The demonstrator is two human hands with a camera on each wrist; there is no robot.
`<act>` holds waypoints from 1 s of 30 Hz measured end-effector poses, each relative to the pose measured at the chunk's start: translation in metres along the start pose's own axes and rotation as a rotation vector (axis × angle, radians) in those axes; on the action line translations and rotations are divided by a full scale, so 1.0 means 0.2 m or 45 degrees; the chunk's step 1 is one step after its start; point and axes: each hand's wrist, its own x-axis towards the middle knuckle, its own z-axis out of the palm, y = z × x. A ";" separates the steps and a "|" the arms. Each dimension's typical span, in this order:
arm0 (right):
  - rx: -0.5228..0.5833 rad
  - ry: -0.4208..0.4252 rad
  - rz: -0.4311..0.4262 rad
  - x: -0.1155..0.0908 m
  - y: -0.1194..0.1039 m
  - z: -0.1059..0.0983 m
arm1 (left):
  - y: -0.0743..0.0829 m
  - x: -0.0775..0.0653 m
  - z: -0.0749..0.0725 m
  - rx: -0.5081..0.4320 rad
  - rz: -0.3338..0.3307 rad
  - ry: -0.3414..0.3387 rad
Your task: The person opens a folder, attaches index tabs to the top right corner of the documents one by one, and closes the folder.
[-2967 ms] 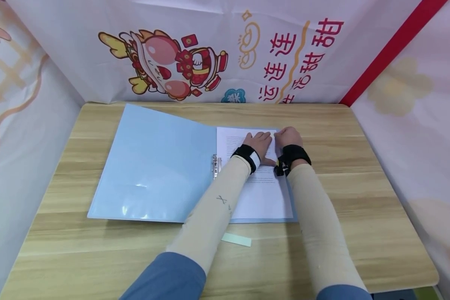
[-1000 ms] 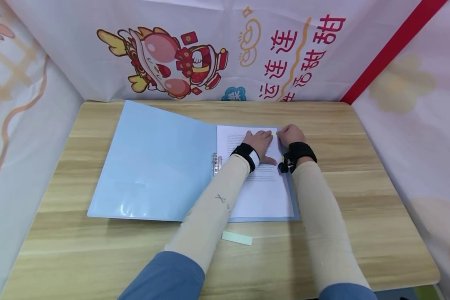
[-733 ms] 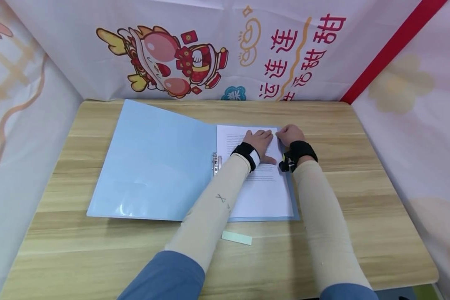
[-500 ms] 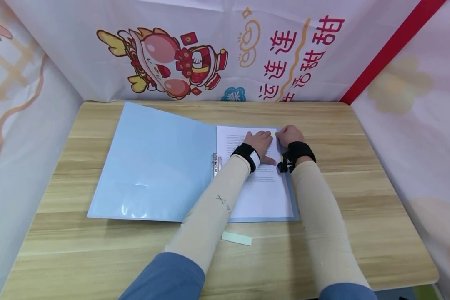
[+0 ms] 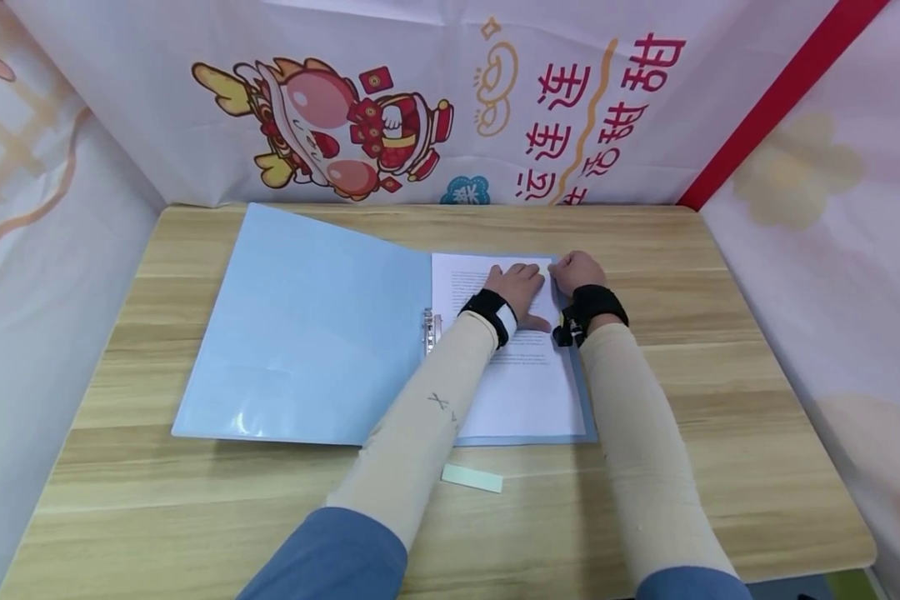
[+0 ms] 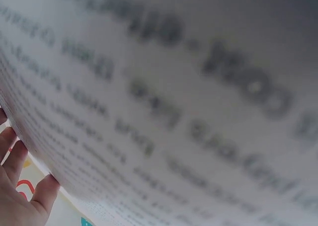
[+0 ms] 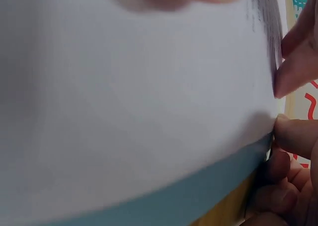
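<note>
A light blue folder (image 5: pixel 307 333) lies spread out, its left cover raised somewhat, with a metal clip (image 5: pixel 430 329) at the spine. On its right side rests printed white paper (image 5: pixel 528 400). My left hand (image 5: pixel 517 287) presses flat on the upper part of the page, fingers spread and thumb stretched toward the right edge. At the upper right edge my right hand (image 5: pixel 579 271) pinches the paper, thumb (image 7: pixel 293 134) on top and the other fingers curled below. A small pale yellow patch shows at the edge between both hands.
A pale green strip (image 5: pixel 472 478) lies on the wooden table (image 5: pixel 720 467) in front of the folder. White printed cloth (image 5: pixel 390 25) hangs along the back and both sides. A wrist camera (image 5: pixel 564 333) sits low over the page's right edge.
The right wrist is slightly farther right than three seconds ago. Over the last second, both hands, the paper and the folder hold nearly the same places.
</note>
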 end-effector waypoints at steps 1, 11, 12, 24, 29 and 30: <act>-0.003 0.002 0.007 0.00 0.00 0.00 | 0.00 -0.01 0.00 -0.003 0.000 -0.002; -0.041 -0.032 0.000 0.02 0.00 -0.01 | 0.01 -0.03 -0.01 -0.046 -0.004 -0.061; -0.047 -0.030 -0.010 0.02 0.01 -0.01 | 0.02 -0.03 -0.01 -0.053 -0.005 -0.066; -0.040 -0.021 -0.048 -0.02 0.00 -0.03 | 0.01 -0.02 -0.01 -0.061 -0.027 -0.106; -0.015 -0.015 -0.023 -0.01 0.00 -0.01 | 0.00 -0.03 -0.02 -0.090 -0.036 -0.103; -0.008 -0.016 -0.019 -0.01 0.01 0.00 | -0.01 -0.03 -0.01 -0.094 -0.034 -0.097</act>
